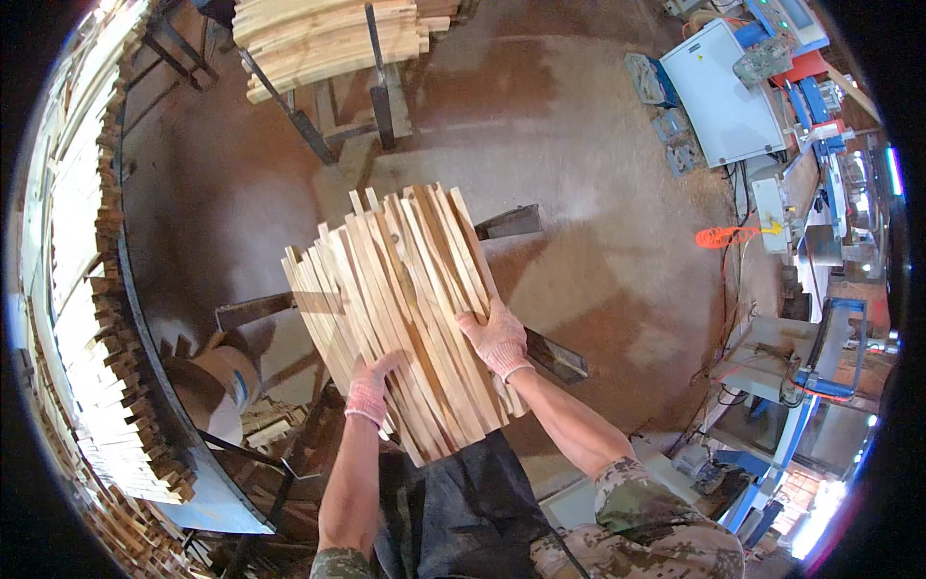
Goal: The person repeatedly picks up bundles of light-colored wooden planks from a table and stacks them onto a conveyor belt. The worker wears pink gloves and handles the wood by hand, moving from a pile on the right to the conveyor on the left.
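Note:
A wide bundle of pale wooden strips (410, 280) lies side by side in front of me, tilted a little, with uneven far ends. My left hand (368, 388), in a knitted work glove, grips the near left part of the bundle, thumb on top. At the right edge my right hand (497, 340), gloved the same way, is closed on the strips with its thumb over their upper face. The other fingers of both hands are mostly hidden. Dark metal arms (511, 223) stick out around the bundle; whether they bear its weight I cannot tell.
Another stack of strips (333, 43) sits on a metal stand at the far side. Along the left runs a long pile of wood (106, 338). A pale control cabinet (721, 92), cables, an orange object (725, 236) and blue-framed machinery (830, 347) stand right.

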A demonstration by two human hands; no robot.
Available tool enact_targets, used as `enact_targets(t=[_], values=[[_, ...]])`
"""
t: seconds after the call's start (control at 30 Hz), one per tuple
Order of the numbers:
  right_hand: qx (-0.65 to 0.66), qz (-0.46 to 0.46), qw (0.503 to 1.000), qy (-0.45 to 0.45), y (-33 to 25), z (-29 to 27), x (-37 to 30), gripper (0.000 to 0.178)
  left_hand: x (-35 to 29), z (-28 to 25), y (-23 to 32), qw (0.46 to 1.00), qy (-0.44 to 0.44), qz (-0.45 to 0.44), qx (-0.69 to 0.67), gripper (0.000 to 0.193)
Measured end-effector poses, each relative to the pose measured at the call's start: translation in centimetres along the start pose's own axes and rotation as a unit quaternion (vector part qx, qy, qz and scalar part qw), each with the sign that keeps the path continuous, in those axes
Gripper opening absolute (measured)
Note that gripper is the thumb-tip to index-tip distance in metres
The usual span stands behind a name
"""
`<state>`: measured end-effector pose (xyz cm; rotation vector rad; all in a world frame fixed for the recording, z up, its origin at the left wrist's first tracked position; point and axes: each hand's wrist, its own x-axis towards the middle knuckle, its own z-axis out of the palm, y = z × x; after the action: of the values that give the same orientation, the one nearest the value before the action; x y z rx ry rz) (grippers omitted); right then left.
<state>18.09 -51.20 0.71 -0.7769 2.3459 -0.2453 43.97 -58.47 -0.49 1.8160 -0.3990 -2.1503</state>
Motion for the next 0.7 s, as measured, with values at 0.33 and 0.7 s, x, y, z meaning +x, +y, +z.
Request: enact_targets(t=[0.33,0.7], values=[[-0.057,-0.001,0.996,-0.062,1.7,1.0,2.3,0.049,3.4,0.0,-1.7,1.0,0.017,0.003,0.003,0.071],[-0.046,0.014,0.95,-0.308,3.7,-0.7,-8.3,0.061,4.3,0.7,-0.4,0.844,0.078,-0.023,0.53,0.129]])
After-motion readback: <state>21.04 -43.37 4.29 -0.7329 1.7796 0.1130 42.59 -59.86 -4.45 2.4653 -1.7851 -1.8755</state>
